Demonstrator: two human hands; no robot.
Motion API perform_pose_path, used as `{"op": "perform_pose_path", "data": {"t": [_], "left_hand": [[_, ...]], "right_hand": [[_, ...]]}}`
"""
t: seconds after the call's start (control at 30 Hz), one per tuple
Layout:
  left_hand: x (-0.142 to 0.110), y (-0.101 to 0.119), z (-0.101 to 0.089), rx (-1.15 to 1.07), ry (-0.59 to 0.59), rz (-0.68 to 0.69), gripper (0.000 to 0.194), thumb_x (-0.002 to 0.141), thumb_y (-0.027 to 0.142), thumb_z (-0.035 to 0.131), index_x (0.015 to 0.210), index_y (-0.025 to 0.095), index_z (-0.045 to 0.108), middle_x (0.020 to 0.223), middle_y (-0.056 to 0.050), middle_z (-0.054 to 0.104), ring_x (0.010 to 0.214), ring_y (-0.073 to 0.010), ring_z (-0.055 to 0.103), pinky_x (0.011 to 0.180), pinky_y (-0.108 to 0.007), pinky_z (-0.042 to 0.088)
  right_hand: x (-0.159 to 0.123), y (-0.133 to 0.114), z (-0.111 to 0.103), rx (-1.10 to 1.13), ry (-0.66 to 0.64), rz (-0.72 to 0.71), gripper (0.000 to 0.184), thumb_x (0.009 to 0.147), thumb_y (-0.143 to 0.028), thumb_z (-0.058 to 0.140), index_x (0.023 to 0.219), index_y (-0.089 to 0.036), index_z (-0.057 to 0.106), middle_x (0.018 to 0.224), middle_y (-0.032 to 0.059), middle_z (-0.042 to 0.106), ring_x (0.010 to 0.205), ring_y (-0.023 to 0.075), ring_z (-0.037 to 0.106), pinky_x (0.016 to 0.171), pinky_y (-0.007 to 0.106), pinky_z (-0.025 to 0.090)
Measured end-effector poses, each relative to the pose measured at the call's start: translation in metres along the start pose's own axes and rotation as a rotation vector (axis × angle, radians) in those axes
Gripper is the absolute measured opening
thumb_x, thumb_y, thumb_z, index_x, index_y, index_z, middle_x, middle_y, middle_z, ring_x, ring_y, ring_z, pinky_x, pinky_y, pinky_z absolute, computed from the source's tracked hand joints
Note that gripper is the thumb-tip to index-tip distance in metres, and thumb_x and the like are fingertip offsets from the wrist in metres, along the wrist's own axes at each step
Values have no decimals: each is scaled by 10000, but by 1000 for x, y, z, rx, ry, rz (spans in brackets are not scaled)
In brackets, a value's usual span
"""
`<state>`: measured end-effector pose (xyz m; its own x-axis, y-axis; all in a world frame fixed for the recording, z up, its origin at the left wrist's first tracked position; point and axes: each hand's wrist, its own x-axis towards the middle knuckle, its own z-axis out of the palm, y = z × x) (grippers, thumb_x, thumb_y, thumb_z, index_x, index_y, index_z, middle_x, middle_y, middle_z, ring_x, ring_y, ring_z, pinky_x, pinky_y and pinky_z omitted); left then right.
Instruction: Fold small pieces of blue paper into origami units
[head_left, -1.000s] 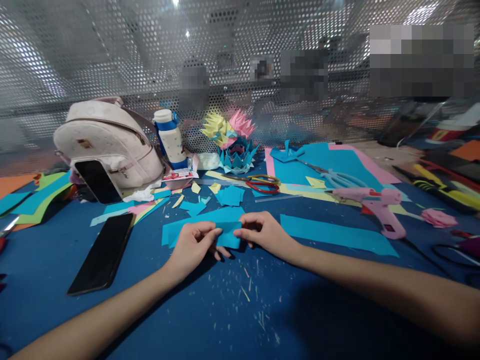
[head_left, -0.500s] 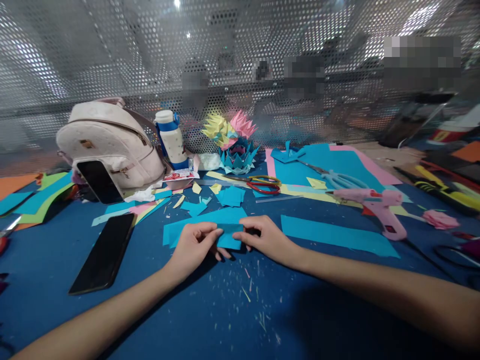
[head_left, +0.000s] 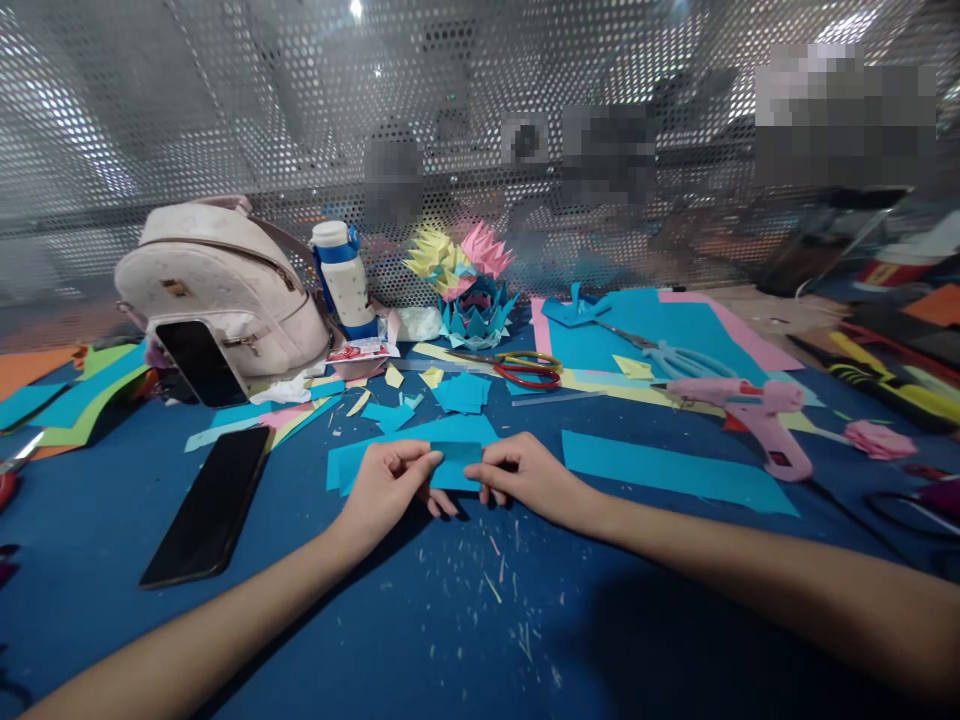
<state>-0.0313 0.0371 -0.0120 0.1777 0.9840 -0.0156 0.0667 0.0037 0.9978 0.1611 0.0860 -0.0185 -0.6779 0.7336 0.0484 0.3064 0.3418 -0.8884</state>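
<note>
Between my two hands is a small blue piece of paper (head_left: 456, 468), held just above the table with a crease or fold along its upper part. My left hand (head_left: 391, 478) pinches its left side between thumb and fingers. At the right edge my right hand (head_left: 523, 475) grips it the same way, thumb in front. Behind them lie wider blue paper strips (head_left: 352, 455), partly covered by my left hand. Another long blue strip (head_left: 667, 468) rests to the right of my right hand.
Beyond my hands are blue paper squares (head_left: 461, 392), red-and-yellow scissors (head_left: 529, 368) and folded paper flowers (head_left: 476, 312). A pink glue gun (head_left: 772, 410) lies right, near light-blue scissors (head_left: 682, 360). On the left are a phone (head_left: 210, 510), a backpack (head_left: 225, 280) and a bottle (head_left: 343, 280).
Both hands keep their pinch on the blue paper, which has shifted very slightly up and left and tilted a little. Everything else on the table stays put.
</note>
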Motion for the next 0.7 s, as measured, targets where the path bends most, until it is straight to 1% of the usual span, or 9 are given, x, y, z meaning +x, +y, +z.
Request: {"op": "perform_pose_path", "data": {"t": [0.1, 0.2, 0.3, 0.43, 0.53, 0.63, 0.7], "left_hand": [[1, 0, -2, -18, -4, -5, 316, 865, 336, 572, 610, 159, 515, 478, -8, 656, 459, -156, 673, 454, -200, 496], [1, 0, -2, -33, 28, -20, 355, 846, 359, 596, 578, 172, 460, 433, 8, 615, 470, -167, 681, 439, -194, 488], [0, 0, -1, -38, 38, -22, 362, 841, 387, 602, 585, 168, 468, 435, -5, 624, 464, -169, 677, 433, -195, 484], [-1, 3, -1, -40, 5, -30, 369, 832, 413, 609, 591, 153, 508, 504, -72, 688, 438, -160, 658, 462, -221, 511], [0, 4, -2, -47, 4, -27, 368, 825, 405, 619, 580, 148, 523, 521, -87, 701, 429, -153, 650, 465, -221, 515], [0, 3, -3, -40, -46, -30, 362, 825, 392, 620, 576, 135, 564, 528, -88, 704, 444, -152, 659, 466, -214, 515], [0, 2, -3, -20, -106, -43, 364, 829, 392, 613, 593, 116, 613, 540, -90, 707, 463, -155, 669, 469, -211, 516]], "right_hand": [[1, 0, 0, 23, -14, -10, 406, 830, -454, 618, 571, -141, 619, 562, 25, 632, 522, 110, 586, 529, 204, 441], [2, -1, -1, 16, -13, 9, 375, 808, -449, 643, 592, -144, 606, 556, 12, 609, 520, 112, 576, 517, 207, 437], [2, -2, -2, 51, 3, 14, 378, 843, -427, 605, 590, -151, 552, 557, -2, 585, 480, 96, 543, 500, 207, 427], [1, -4, -4, 58, 16, -34, 349, 921, -356, 498, 633, -160, 527, 506, -37, 517, 435, 83, 511, 515, 211, 414], [1, -6, -5, 85, -10, -54, 348, 929, -358, 483, 644, -162, 529, 517, -30, 531, 482, 99, 542, 561, 227, 438], [1, -5, -5, 136, -3, -54, 342, 883, -395, 553, 636, -159, 535, 619, -4, 571, 583, 120, 588, 588, 236, 464], [2, -3, -4, 183, 54, -28, 310, 796, -408, 661, 656, -160, 538, 645, -13, 563, 569, 114, 584, 546, 224, 457]]}}
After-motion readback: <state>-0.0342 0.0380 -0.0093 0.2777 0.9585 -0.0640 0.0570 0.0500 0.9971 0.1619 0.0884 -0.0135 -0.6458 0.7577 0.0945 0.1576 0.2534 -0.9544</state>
